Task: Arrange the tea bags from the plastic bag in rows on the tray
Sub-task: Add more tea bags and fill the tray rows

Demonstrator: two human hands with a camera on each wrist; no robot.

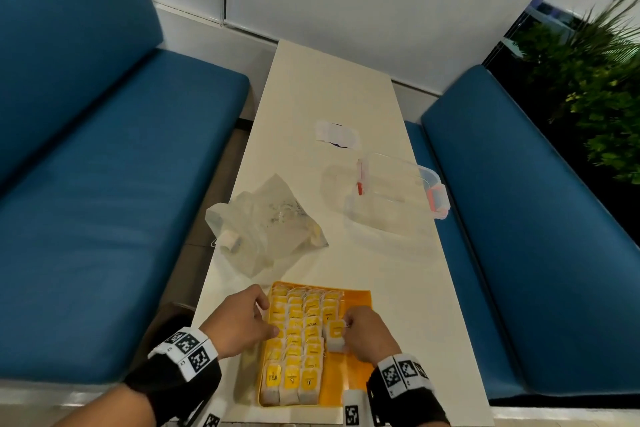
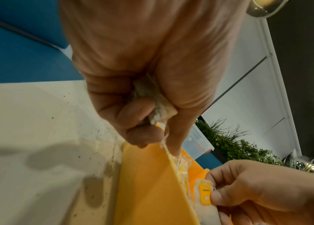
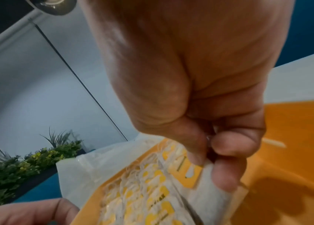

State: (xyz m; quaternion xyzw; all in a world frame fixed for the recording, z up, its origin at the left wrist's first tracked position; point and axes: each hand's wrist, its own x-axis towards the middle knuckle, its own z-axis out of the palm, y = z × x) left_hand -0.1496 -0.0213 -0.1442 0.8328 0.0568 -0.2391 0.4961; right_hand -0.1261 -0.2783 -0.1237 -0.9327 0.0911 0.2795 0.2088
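Note:
An orange tray (image 1: 356, 298) at the table's near end holds several tea bags (image 1: 294, 347) with yellow tags, laid in rows. My right hand (image 1: 349, 329) pinches one tea bag (image 1: 336, 334) by its top corner over the fourth row; the right wrist view shows thumb and fingers (image 3: 227, 146) closed on that tea bag (image 3: 210, 190). My left hand (image 1: 256, 317) sits at the tray's left rim. In the left wrist view its curled fingers (image 2: 133, 115) hold a tea bag (image 2: 158, 106) whose string hangs down. The crumpled plastic bag (image 1: 266, 229) lies beyond the tray.
A clear plastic container (image 1: 391, 198) with red clips stands at the right of the table, white paper slips (image 1: 337, 133) beyond it. Blue benches (image 1: 104, 184) flank the narrow table. A green plant (image 1: 588, 80) stands at the far right.

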